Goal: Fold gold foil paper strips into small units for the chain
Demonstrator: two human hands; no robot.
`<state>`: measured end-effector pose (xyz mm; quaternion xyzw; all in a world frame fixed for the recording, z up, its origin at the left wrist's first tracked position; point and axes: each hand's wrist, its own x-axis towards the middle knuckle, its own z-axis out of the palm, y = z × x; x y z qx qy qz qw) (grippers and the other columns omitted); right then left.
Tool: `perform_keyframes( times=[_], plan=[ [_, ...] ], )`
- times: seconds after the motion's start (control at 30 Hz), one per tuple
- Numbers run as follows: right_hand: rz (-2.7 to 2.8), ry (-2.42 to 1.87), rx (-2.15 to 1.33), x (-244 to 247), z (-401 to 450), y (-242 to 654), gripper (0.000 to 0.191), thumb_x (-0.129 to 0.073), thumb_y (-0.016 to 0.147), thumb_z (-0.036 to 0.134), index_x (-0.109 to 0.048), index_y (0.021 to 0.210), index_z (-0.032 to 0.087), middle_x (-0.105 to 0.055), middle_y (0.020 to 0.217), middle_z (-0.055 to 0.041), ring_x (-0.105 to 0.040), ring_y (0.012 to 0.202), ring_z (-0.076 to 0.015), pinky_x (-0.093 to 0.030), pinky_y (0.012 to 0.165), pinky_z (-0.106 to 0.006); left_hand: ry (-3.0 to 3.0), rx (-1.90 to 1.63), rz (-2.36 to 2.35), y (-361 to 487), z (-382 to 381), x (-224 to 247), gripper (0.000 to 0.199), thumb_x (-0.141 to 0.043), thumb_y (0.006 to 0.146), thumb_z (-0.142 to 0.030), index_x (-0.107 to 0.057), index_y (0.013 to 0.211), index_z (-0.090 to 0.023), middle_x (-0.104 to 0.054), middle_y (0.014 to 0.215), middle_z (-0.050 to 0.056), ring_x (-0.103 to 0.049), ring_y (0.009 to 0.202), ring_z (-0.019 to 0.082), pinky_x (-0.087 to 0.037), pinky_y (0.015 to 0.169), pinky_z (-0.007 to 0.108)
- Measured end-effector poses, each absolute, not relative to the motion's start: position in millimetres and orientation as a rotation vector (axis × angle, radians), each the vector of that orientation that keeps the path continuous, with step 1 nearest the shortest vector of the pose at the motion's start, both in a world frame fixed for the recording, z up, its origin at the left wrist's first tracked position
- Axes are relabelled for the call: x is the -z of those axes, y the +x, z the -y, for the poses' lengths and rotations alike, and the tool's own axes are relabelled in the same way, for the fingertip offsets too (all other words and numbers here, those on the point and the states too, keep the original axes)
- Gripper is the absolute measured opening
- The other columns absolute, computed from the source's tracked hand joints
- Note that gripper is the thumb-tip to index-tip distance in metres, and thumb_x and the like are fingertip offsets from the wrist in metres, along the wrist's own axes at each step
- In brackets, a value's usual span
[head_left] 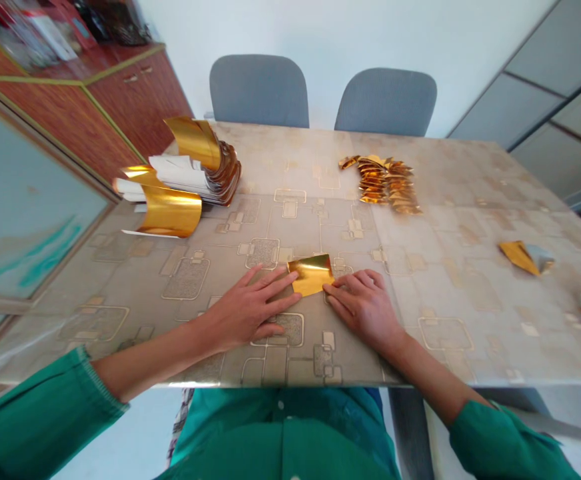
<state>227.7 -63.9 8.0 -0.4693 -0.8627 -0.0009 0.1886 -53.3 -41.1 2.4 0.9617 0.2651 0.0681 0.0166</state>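
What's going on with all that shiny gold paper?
A person has both hands on one small gold piece on the table. The left hand lies spread at its left side; the right hand's fingers touch its right corner. Curled sheets lie to the left, crinkly gold pieces farther back.

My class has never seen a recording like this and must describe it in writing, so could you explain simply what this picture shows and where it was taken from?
There is no machine here: a person works with bare hands, and a camera on their head looks forward and down. Patterned covering spreads over the table. The left hand lies spread, fingertips on the left side of a small gold sheet; the right hand's fingers touch its lower right corner, though a firm pinch can't be confirmed. Curled gold and white sheets are piled at far left, folded gold pieces sit beyond the hands, and another gold piece lies to the right.
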Motion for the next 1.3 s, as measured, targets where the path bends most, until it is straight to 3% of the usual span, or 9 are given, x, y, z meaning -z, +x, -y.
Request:
perform_keyframes(
  times=[0.23,0.63,0.77,0.93,1.03,1.2,1.3],
  plan=[
    [2.260,-1.565,0.150,-4,55,197,0.031,-0.058,0.094,0.044,-0.065,0.074,0.020,-0.066,0.079,-0.0057,-0.052,0.085,-0.0227,-0.031,0.086,-0.039,2.982,-0.200,-0.813,-52,40,-1,0.056,-0.057,0.094,-0.055,-0.051,0.141,-0.025,-0.041,0.155,0.009,-0.028,0.148,0.030,-0.016,0.121,0.054],
    [2.128,-1.751,0.045,2,53,223,0.022,-0.062,0.092,0.038,-0.061,0.078,0.021,-0.063,0.082,-0.0032,-0.050,0.084,-0.0225,-0.029,0.080,-0.036,2.916,-0.206,-0.837,-53,37,1,0.054,-0.055,0.093,-0.058,-0.055,0.138,-0.027,-0.045,0.152,0.008,-0.030,0.147,0.031,-0.014,0.121,0.055],
    [2.128,-1.800,-0.008,2,51,234,0.019,-0.065,0.090,0.036,-0.062,0.079,0.021,-0.064,0.084,-0.0042,-0.051,0.086,-0.0236,-0.030,0.079,-0.036,2.817,-0.259,-0.872,-48,35,0,0.039,-0.051,0.098,-0.050,-0.062,0.128,-0.026,-0.052,0.146,0.007,-0.036,0.144,0.030,-0.016,0.120,0.055],
    [2.072,-1.691,-0.313,-9,35,233,0.012,-0.061,0.090,0.023,-0.063,0.078,0.021,-0.065,0.077,-0.0016,-0.054,0.079,-0.0194,-0.035,0.073,-0.032,2.751,-0.407,-0.939,-27,25,-2,0.021,-0.051,0.100,-0.033,-0.070,0.098,-0.023,-0.067,0.120,0.004,-0.048,0.134,0.025,-0.018,0.119,0.055],
    [2.059,-1.544,-0.460,-15,19,225,0.009,-0.057,0.090,0.018,-0.065,0.088,0.021,-0.068,0.085,-0.0024,-0.058,0.081,-0.0177,-0.040,0.075,-0.030,2.768,-0.446,-0.967,-12,17,-4,0.018,-0.055,0.098,-0.027,-0.068,0.088,-0.021,-0.068,0.104,0.003,-0.054,0.126,0.023,-0.020,0.118,0.056],
    [2.211,-1.615,-0.366,-10,4,211,0.022,-0.067,0.084,0.026,-0.066,0.105,0.020,-0.066,0.102,-0.0067,-0.057,0.096,-0.0227,-0.040,0.080,-0.033,2.791,-0.467,-1.073,-4,14,-6,0.015,-0.061,0.094,-0.027,-0.065,0.083,-0.018,-0.066,0.096,0.002,-0.061,0.106,0.021,-0.022,0.115,0.058],
    [2.220,-1.576,-0.286,-6,7,212,0.025,-0.068,0.083,0.023,-0.065,0.107,0.020,-0.064,0.103,-0.0070,-0.054,0.097,-0.0233,-0.038,0.080,-0.033,2.817,-0.546,-1.025,-6,14,-4,0.014,-0.059,0.096,-0.028,-0.066,0.086,-0.019,-0.066,0.094,0.002,-0.060,0.096,0.019,-0.030,0.112,0.052]
  ],
)
